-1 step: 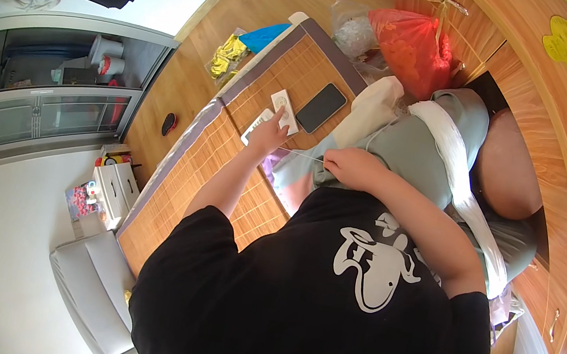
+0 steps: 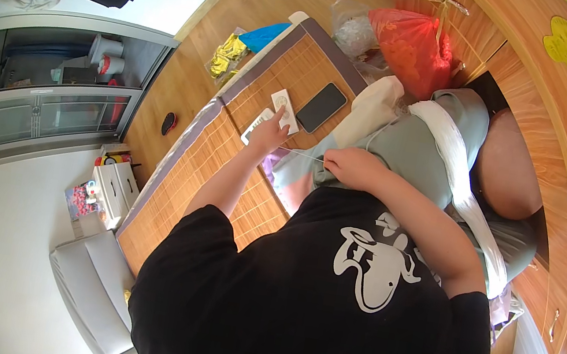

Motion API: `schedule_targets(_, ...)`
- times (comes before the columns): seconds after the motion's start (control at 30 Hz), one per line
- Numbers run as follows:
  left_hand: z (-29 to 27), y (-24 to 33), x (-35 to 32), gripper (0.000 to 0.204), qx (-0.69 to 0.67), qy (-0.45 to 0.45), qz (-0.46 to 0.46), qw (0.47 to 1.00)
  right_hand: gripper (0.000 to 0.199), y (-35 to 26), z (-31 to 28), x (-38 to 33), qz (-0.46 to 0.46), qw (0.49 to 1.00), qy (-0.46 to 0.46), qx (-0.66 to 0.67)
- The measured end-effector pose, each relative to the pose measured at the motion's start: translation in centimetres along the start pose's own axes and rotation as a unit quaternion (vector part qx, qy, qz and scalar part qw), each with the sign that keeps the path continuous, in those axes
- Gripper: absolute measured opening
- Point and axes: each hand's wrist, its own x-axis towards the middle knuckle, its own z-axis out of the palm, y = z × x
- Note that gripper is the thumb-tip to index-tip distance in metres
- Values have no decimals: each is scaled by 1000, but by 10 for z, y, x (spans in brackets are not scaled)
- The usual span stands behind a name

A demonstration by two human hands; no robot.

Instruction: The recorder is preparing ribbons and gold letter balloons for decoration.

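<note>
Thread [image 2: 300,154] runs taut between both hands. The left hand [image 2: 270,132] pinches its far end at ten o'clock; the right hand [image 2: 346,166] is closed on grey-green fabric [image 2: 407,148]. White cards [image 2: 285,109] and a dark phone [image 2: 321,107] lie just beyond the left hand on the bamboo mat [image 2: 204,164].

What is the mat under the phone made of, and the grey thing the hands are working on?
The mat looks like woven bamboo or reed: tan, with fine parallel slats and a grey cloth border. The grey thing seems to be soft fabric, matte and creased into folds, with a white band across it. The right hand rests on it; the left hand is on the mat. The phone looks glossy, likely glass.
</note>
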Motion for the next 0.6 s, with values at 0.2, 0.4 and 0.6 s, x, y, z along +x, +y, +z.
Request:
schedule_targets(0.2,-1,-6,11,63,60,32,46,997,25,2,1,1,2,1000,1,3)
schedule_targets(0.4,-17,-1,19,59,30,56,31,998,25,3,0,-3,-7,1000,12,15)
schedule_targets(0.6,-23,-3,24,62,79,12,54,995,26,4,1,-5,-18,999,20,42)
